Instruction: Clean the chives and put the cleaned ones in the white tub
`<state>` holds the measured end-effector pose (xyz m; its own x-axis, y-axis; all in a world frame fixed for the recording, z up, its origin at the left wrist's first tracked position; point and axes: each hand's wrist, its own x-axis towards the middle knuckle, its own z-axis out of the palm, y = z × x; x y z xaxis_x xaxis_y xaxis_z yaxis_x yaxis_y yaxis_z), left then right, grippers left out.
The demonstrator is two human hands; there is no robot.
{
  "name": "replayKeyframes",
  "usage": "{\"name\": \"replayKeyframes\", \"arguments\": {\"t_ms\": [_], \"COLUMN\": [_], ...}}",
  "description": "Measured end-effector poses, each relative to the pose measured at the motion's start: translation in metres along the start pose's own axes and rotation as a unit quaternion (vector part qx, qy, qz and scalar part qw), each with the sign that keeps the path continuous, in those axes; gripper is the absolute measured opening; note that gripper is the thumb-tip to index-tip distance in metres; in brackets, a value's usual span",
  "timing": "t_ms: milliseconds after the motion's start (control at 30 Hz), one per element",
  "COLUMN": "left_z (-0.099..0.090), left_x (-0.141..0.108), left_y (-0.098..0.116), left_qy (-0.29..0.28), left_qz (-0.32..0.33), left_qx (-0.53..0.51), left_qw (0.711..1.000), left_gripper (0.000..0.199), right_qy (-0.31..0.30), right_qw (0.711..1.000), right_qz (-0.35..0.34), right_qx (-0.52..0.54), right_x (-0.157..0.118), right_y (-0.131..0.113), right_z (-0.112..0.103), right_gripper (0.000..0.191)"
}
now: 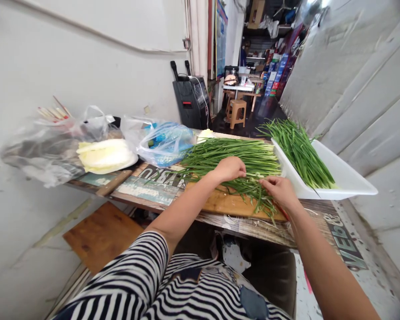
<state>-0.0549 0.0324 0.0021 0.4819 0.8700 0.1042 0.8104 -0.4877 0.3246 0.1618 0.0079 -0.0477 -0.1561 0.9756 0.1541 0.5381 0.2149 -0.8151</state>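
A thick pile of long green chives point(233, 153) lies across a wooden board point(226, 202), pale stem ends to the right. My left hand point(231, 169) rests at the near side of the pile, its fingers bent together; what they pinch is too small to name. To its right my right hand point(280, 189) has thumb and fingertips closed at the pale ends of some loose chives. Limp leaves and trimmings point(262, 200) hang over the board's near part below both hands. A white tray point(350, 178) at the right holds another bundle of chives point(303, 155).
On the table's left are a halved cabbage point(106, 155), a cleaver's wooden handle point(114, 183), a blue plastic bag point(166, 142) and clear bags point(46, 146). A black speaker point(192, 102) stands behind the table. Walls flank both sides; a stool point(236, 113) is farther back.
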Motion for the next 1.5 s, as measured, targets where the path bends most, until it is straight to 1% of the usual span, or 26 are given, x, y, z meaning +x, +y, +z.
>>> {"name": "replayKeyframes", "arguments": {"t_ms": [67,133,167,233,300,333,400,433,500,567,600,633,667,700,733,767,800,867,900,967,1033,1100,1200,1300,1400,1500], "left_z": [-0.006,-0.012,-0.014,-0.016,-0.016,-0.016,-0.014,-0.013,-0.012,-0.011,-0.011,-0.010,-0.010,-0.009,-0.008,-0.007,-0.004,0.004,0.009,0.020,0.030,0.037,0.039,0.033,0.022,0.009], "left_x": [-0.003,-0.006,-0.008,-0.010,-0.010,-0.010,-0.010,-0.009,-0.009,-0.011,-0.012,-0.015,-0.018,-0.021,-0.025,-0.029,-0.032,-0.037,-0.038,-0.036,-0.031,-0.024,-0.013,-0.006,-0.002,0.000], "left_y": [0.000,0.001,0.002,0.007,0.014,0.017,0.024,0.026,0.026,0.024,0.022,0.021,0.019,0.018,0.018,0.019,0.021,0.028,0.033,0.044,0.054,0.060,0.062,0.057,0.050,0.045], "left_qy": [0.022,0.036,0.040,0.041,0.036,0.034,0.034,0.037,0.043,0.037,0.034,0.033,0.038,0.046,0.057,0.067,0.073,0.067,0.056,0.019,-0.009,-0.024,-0.053,-0.074,-0.040,-0.016], "left_qz": [-0.025,-0.050,-0.057,-0.053,-0.033,-0.021,0.005,0.015,0.031,0.042,0.045,0.042,0.032,0.017,0.000,-0.015,-0.023,-0.019,-0.014,-0.010,-0.015,-0.022,-0.027,-0.020,-0.020,-0.018], "left_qx": [0.053,0.094,0.105,0.112,0.107,0.104,0.095,0.087,0.061,0.016,-0.010,-0.030,-0.044,-0.049,-0.047,-0.041,-0.032,-0.008,0.006,0.030,0.044,0.058,0.071,0.039,0.021,0.037], "left_qw": [0.998,0.994,0.992,0.991,0.993,0.994,0.995,0.995,0.997,0.998,0.998,0.998,0.998,0.998,0.997,0.997,0.997,0.998,0.998,0.999,0.999,0.998,0.996,0.996,0.999,0.999], "left_gripper": [0.019,0.021,0.021,0.022,0.021,0.021,0.021,0.020,0.020,0.019,0.019,0.019,0.019,0.019,0.019,0.020,0.021,0.023,0.023,0.023,0.022,0.022,0.020,0.018,0.018,0.017], "right_qy": [0.018,0.031,0.050,0.119,0.177,0.177,0.120,0.082,0.021,-0.004,-0.002,0.012,0.038,0.070,0.099,0.119,0.126,0.115,0.103,0.088,0.070,0.045,0.022,0.012,-0.007,-0.013], "right_qw": [0.996,0.977,0.964,0.936,0.907,0.898,0.897,0.906,0.944,0.985,0.995,0.993,0.983,0.973,0.968,0.971,0.979,0.993,0.993,0.982,0.964,0.948,0.928,0.922,0.928,0.935], "right_qz": [-0.014,-0.023,-0.034,-0.080,-0.155,-0.192,-0.239,-0.245,-0.219,-0.148,-0.104,-0.060,-0.022,0.005,0.022,0.033,0.041,0.035,0.014,-0.057,-0.128,-0.166,-0.190,-0.203,-0.222,-0.229], "right_qx": [-0.092,-0.208,-0.259,-0.322,-0.349,-0.355,-0.353,-0.335,-0.247,-0.084,0.012,0.103,0.176,0.220,0.229,0.205,0.154,0.014,-0.053,-0.156,-0.221,-0.268,-0.319,-0.329,-0.299,-0.269], "right_x": [0.001,0.001,0.001,-0.001,-0.004,-0.004,-0.005,-0.004,-0.002,-0.001,-0.001,-0.001,0.000,0.000,0.000,0.000,0.000,0.000,0.000,0.000,-0.001,-0.003,-0.007,-0.010,-0.010,-0.009], "right_y": [0.011,0.018,0.018,0.013,0.001,-0.007,-0.019,-0.023,-0.026,-0.024,-0.022,-0.020,-0.019,-0.017,-0.015,-0.013,-0.011,-0.004,0.001,0.011,0.022,0.031,0.040,0.042,0.040,0.034], "right_z": [-0.007,-0.013,-0.014,-0.015,-0.013,-0.011,-0.006,-0.004,0.000,0.003,0.004,0.004,0.003,0.001,-0.002,-0.006,-0.010,-0.018,-0.020,-0.023,-0.024,-0.024,-0.028,-0.032,-0.034,-0.032], "right_gripper": [0.042,0.039,0.036,0.035,0.046,0.047,0.035,0.028,0.029,0.035,0.037,0.040,0.044,0.046,0.047,0.047,0.045,0.044,0.044,0.038,0.029,0.027,0.027,0.030,0.031,0.029]}}
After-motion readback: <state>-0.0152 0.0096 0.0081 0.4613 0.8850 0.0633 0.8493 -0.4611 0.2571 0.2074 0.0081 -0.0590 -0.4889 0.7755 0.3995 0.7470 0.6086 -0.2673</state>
